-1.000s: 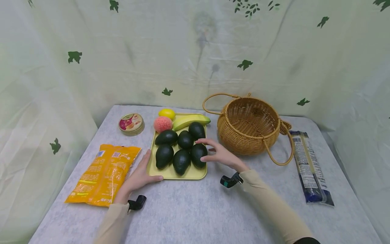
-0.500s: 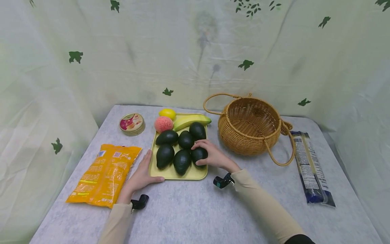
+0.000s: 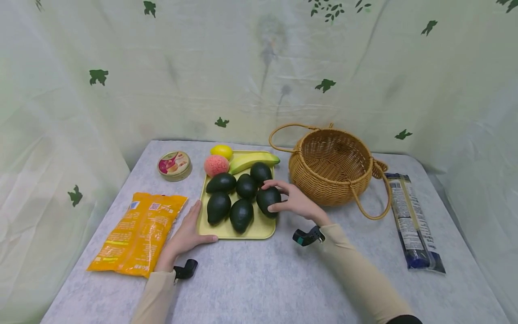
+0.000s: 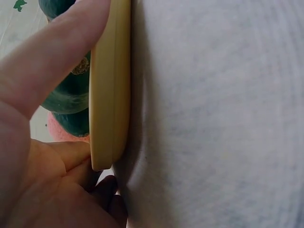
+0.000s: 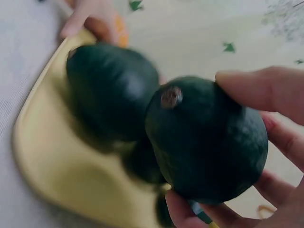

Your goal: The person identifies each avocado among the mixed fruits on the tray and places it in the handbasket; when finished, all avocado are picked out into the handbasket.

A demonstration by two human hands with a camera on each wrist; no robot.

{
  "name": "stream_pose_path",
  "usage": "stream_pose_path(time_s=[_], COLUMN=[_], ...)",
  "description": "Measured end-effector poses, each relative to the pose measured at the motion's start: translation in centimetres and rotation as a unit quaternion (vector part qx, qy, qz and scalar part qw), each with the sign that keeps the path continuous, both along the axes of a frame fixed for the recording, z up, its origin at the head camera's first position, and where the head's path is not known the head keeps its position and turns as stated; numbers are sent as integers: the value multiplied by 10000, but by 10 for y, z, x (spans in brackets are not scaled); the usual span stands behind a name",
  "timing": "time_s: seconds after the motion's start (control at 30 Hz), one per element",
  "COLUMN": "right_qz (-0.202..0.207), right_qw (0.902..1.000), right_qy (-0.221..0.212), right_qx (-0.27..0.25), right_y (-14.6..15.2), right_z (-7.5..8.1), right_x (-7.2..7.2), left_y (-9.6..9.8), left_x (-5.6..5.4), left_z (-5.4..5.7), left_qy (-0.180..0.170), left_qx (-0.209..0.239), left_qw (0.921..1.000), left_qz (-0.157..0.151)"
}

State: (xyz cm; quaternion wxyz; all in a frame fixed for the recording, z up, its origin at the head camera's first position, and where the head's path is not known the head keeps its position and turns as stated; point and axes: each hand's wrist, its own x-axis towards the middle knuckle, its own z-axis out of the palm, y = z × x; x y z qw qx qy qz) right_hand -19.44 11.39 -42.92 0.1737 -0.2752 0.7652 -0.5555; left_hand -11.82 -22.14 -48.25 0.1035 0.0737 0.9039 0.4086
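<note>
My right hand (image 3: pixel 293 200) grips a dark green avocado (image 3: pixel 269 202) between thumb and fingers at the right edge of the yellow tray (image 3: pixel 259 231). In the right wrist view the held avocado (image 5: pixel 204 142) fills the middle, stem end showing, clear of the tray floor. My left hand (image 3: pixel 185 234) braces the tray's front left corner, its fingers straight along the left side and the thumb at the front rim. The left wrist view has that thumb against the tray wall (image 4: pixel 109 95). Several other avocados (image 3: pixel 241 216) lie on the tray, behind them a banana (image 3: pixel 251 161), a pink peach-like fruit (image 3: pixel 216 165) and a lemon (image 3: pixel 221 151).
A wicker basket (image 3: pixel 315 184) with looped handles stands right of the tray, its mouth tilted forward. Farther right lies a long dark-blue and clear packet (image 3: pixel 413 225). An orange bag (image 3: pixel 137 234) and a round tin (image 3: pixel 174 165) are on the left.
My right hand closed round the front right avocado, then drew it up and slightly to the right. The left hand has stayed at the tray corner.
</note>
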Motion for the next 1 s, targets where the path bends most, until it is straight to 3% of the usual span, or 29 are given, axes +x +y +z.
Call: stream_pose_path(time_s=[0.17,0.3,0.53,0.77,1.0], right_qz=[393,387,-5,-622,-1093], right_qw=[9954,9915,9942,9951,9916], right_qy=[-372,-433,-265,-303,-689], right_qx=[-797,-1167,-1039,-706,-67], right_y=[9,23,65,114,150], right_z=[28,54,89,100,98], right_x=[3,4,-4,-22,-50], left_y=[1,1,1,1,-1], left_x=[1,1,1,0,0], left_z=[1,2,1,1,-1], left_qy=[39,61,32,10,-18], left_qx=[30,69,30,-1,-59], left_qw=[10000,10000,10000,10000,10000], left_qz=[-8,8,-13,-12,35])
